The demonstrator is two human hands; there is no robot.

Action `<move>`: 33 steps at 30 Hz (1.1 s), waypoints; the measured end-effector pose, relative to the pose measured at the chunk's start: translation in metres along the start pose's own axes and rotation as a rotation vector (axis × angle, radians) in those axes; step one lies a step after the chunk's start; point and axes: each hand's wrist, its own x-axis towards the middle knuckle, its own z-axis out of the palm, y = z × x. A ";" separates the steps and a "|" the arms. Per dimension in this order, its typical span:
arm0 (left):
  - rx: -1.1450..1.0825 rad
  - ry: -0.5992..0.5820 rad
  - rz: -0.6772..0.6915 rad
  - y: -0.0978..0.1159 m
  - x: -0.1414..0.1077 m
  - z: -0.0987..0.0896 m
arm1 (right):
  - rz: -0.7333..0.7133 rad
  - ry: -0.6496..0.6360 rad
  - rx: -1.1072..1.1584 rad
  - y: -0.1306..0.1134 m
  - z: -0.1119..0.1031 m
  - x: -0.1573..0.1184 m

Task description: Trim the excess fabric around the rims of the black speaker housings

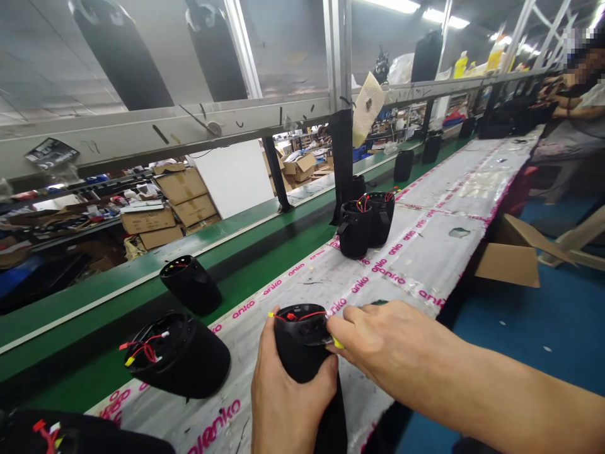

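My left hand (295, 397) is wrapped round a black fabric-covered cylindrical housing (302, 356), which looks like a portable speaker body. Its open top faces up, with red wires (309, 314) and small connectors showing inside. A yellow connector (271, 314) pokes over the rim by my left fingertips. At the right side of the rim, my right hand (363, 331) is closed in a pinch, close to a wire end. A small yellow piece (337, 342) shows below its fingers; what they grip is mostly hidden. Left of my hands a similar housing (189, 356) lies tilted, wires hanging out.
More black housings stand on the plastic-covered bench (312, 277) and the green conveyor belt (255, 271). A metal rail (265, 120) runs above the belt. An open cardboard box (508, 261) is at the right, below the bench edge. A person works at the far right.
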 end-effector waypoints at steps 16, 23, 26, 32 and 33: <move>-0.044 -0.074 -0.027 -0.003 0.004 -0.005 | 0.141 0.067 0.017 -0.006 0.007 -0.005; -0.016 -0.074 -0.022 0.001 0.002 -0.005 | 0.143 0.003 -0.018 -0.007 0.005 -0.005; -0.037 -0.046 -0.014 0.005 0.002 -0.004 | 0.120 -0.009 -0.029 -0.005 0.002 -0.003; -0.018 -0.058 -0.046 0.010 0.002 -0.005 | 0.092 -0.030 -0.025 -0.004 -0.006 0.000; -0.015 -0.070 -0.046 0.010 0.001 -0.005 | 0.095 -0.033 -0.025 -0.003 -0.007 0.000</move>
